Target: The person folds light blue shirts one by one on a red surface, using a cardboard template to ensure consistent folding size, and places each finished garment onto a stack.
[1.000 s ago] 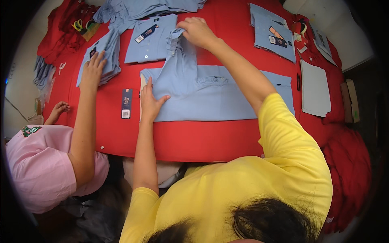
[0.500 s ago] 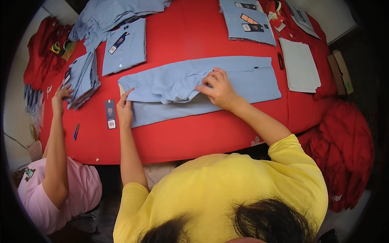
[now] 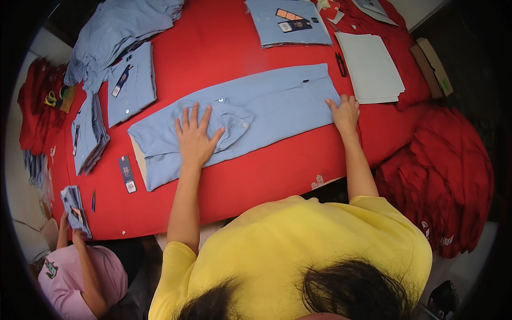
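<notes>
Head view shows the left hand pressed flat, fingers spread wide, on the light blue shirt lying mid-table on the red table. At three o'clock, the right hand pins its end, fingers loosely open.

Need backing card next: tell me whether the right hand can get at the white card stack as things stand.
Probably yes. The right hand lies flat on the blue shirt's end, and the white card stack sits just beyond it on the red table, nothing between them.
</notes>
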Available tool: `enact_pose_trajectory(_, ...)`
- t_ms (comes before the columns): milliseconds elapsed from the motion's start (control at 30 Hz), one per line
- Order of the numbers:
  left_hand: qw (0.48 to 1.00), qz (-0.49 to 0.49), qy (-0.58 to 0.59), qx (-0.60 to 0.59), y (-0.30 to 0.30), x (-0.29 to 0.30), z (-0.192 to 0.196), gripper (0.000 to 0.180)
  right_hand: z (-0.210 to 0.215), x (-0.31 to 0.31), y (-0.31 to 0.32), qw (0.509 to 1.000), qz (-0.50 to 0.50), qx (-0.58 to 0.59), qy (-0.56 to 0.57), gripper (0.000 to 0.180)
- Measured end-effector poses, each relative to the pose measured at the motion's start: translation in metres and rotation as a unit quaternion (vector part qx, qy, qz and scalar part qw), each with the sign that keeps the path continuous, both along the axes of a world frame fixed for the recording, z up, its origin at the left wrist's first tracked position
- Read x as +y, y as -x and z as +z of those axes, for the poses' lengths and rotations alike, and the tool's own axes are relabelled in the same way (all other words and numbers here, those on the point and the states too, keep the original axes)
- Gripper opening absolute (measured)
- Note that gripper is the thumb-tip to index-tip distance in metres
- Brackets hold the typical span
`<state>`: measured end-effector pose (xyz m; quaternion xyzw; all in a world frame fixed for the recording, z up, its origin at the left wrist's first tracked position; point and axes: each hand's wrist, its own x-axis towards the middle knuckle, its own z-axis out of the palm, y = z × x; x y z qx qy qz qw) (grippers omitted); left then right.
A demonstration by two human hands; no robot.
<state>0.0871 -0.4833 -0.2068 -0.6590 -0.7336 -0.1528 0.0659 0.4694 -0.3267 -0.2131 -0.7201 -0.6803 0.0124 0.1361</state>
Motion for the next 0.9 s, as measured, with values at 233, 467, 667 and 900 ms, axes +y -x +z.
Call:
enact_pose_trajectory(233,0.999,-0.009,-0.024,0.03,0.0,0.009,0.018,0.057,0.035,0.0,0.037,0.954,0.107,0.273,-0.055,0.026)
enact_pose_trajectory(467,0.992,-0.087,-0.063,-0.068,-0.043,0.022,0.002,0.045,0.012,-0.081,0.146,0.882,0.432,0.188,-0.005,0.031)
enact_pose_trajectory(667,0.988,-0.094,-0.08,-0.095,-0.036,0.021,-0.003,0.045,0.024,-0.041,0.103,0.918,0.242,0.315,-0.001,0.04)
enact_pose_trajectory(900,0.893,-0.076,0.092,-0.433,-0.094,0.046,0.048,0.051,0.014,-0.017,0.091,0.91,0.191,0.323,0.175,0.031)
